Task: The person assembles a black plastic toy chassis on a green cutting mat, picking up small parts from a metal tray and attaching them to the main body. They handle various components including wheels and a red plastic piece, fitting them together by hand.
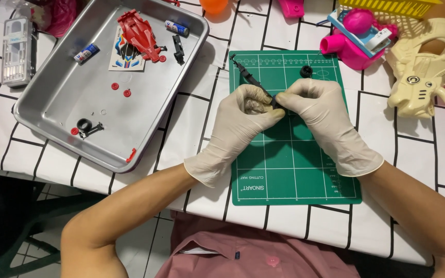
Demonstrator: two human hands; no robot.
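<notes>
Both of my hands wear pale latex gloves and meet over a green cutting mat point(294, 154). My left hand point(238, 123) and my right hand point(320, 116) pinch the same long thin black plastic part point(248, 74), which sticks out up and to the left from between my fingers. The lower end of the part is hidden inside my fingers. A small black wheel point(306, 71) lies on the mat just beyond my right hand.
A metal tray point(68, 113) at the left holds a red toy car body point(141, 35), a sticker sheet, two small batteries, black parts and red bits. A tool case point(16, 49) lies far left. Pink and cream plastic toys point(428, 67) crowd the right.
</notes>
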